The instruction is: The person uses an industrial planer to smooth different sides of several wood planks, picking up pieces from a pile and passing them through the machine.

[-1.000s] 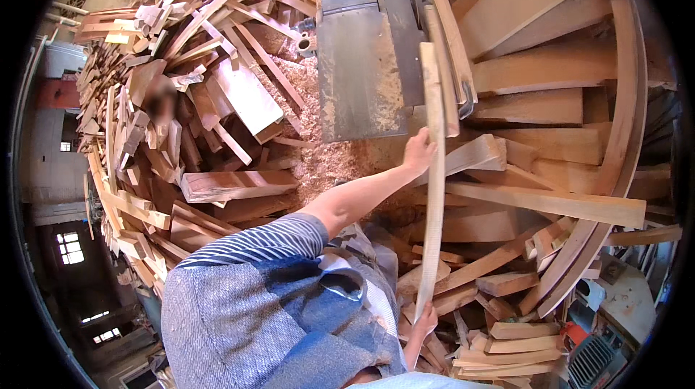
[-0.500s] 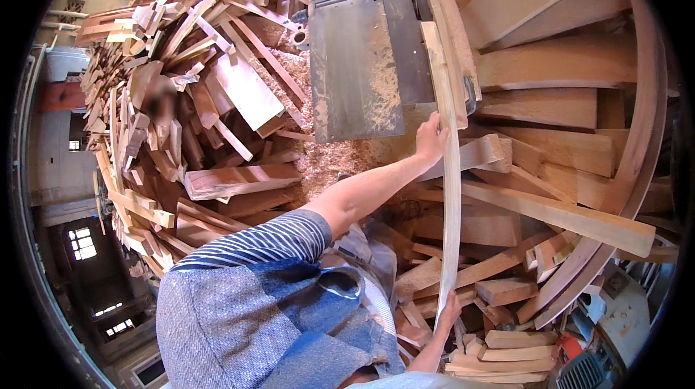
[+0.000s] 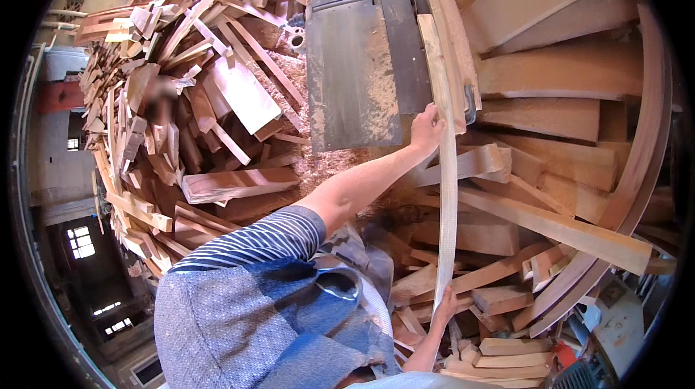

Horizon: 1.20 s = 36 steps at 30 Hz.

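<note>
A: What moved?
B: The long pale wooden strip (image 3: 447, 172) slid further along the grey steel machine table (image 3: 351, 85), near its right edge.
A: Hands?
B: Left hand (image 3: 427, 128) presses it, fingers closed round; right hand (image 3: 449, 304) grips its near end.

A high heap of wood offcuts (image 3: 174, 99) was piled at the left, and thick planks (image 3: 557, 107) were stacked at the right. Sawdust (image 3: 318, 161) was strewn between them. A lit window (image 3: 79, 242) was set in a dim wall.

The person wears a short striped sleeve, navy and white. A speckled blue-grey apron covers the front. Both forearms are bare.
</note>
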### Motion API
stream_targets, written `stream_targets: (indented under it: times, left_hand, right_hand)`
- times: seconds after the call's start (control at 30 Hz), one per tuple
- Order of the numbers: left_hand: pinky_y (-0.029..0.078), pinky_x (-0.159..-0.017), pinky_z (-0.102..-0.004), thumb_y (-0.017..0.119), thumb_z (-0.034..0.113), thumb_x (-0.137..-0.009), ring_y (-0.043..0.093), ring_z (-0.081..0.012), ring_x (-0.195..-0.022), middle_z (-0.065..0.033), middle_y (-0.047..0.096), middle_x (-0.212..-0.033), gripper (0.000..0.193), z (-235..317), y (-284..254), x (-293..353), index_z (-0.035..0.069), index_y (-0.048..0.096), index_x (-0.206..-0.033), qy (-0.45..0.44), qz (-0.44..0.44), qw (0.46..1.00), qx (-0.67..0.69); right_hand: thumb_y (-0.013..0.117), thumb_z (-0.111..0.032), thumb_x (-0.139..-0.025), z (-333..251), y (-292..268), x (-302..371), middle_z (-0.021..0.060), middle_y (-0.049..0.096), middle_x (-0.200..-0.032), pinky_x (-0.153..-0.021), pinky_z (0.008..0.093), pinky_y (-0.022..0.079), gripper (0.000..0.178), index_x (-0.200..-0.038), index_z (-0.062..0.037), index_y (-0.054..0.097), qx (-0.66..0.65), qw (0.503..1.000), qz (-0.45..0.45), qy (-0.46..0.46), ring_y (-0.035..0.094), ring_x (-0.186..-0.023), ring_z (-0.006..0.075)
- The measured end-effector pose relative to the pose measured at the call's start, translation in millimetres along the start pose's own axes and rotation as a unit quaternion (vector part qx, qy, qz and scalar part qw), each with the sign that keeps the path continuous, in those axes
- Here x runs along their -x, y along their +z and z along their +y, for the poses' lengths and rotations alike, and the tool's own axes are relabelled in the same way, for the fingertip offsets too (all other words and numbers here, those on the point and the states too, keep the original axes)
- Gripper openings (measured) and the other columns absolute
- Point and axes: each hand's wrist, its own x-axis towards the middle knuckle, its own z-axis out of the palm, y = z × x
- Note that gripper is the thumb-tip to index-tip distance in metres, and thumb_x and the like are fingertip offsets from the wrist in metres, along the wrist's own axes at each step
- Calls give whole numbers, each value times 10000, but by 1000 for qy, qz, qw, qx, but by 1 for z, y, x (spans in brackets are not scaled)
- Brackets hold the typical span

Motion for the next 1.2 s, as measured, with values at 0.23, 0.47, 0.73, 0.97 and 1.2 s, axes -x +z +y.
stream_targets:
  times: [0.23, 0.47, 0.73, 0.97, 1.2]
  left_hand:
    - [509, -738, -447, 709, 140, -829, 643, -343, -784, -167, 660, -840, 312, 6, -3, -17, 66, 641, -1125, -19, 11, 999, -39]
    - [500, -810, -506, 705, 132, -810, 643, -390, -893, -184, 669, -940, 314, 14, -7, -28, 24, 633, -1096, -48, -9, 998, -38]
    - [500, -826, -510, 702, 145, -801, 636, -407, -919, -182, 661, -962, 256, 10, -7, -44, 29, 631, -1017, -34, -2, 998, -52]
    - [508, -823, -501, 705, 149, -802, 638, -401, -922, -163, 663, -988, 243, 4, -6, -58, 33, 626, -1000, -21, 9, 998, -52]
    - [511, -820, -494, 691, 156, -822, 643, -391, -916, -152, 653, -970, 210, 10, -12, -76, 40, 632, -987, -47, -3, 997, -63]
  right_hand:
    - [546, -487, -997, -12, 4, -11, 274, 695, -906, -743, 505, 477, 533, -1018, 19, 710, -19, 999, -25, 14, 651, -827, 443]
    - [563, -515, -985, -21, 11, -17, 254, 701, -863, -755, 469, 489, 606, -1009, 75, 698, -41, 999, -16, 8, 661, -814, 355]
    - [546, -518, -991, -49, 17, -20, 250, 699, -853, -747, 476, 489, 605, -963, 64, 711, -23, 999, 17, -20, 660, -799, 379]
    - [546, -490, -995, -52, 18, -29, 265, 689, -876, -769, 487, 475, 576, -958, 62, 708, -16, 1000, -6, -8, 644, -828, 400]
    - [553, -480, -994, -73, 24, -37, 275, 689, -864, -747, 479, 477, 589, -956, 90, 696, -17, 1000, -18, 13, 636, -791, 385]
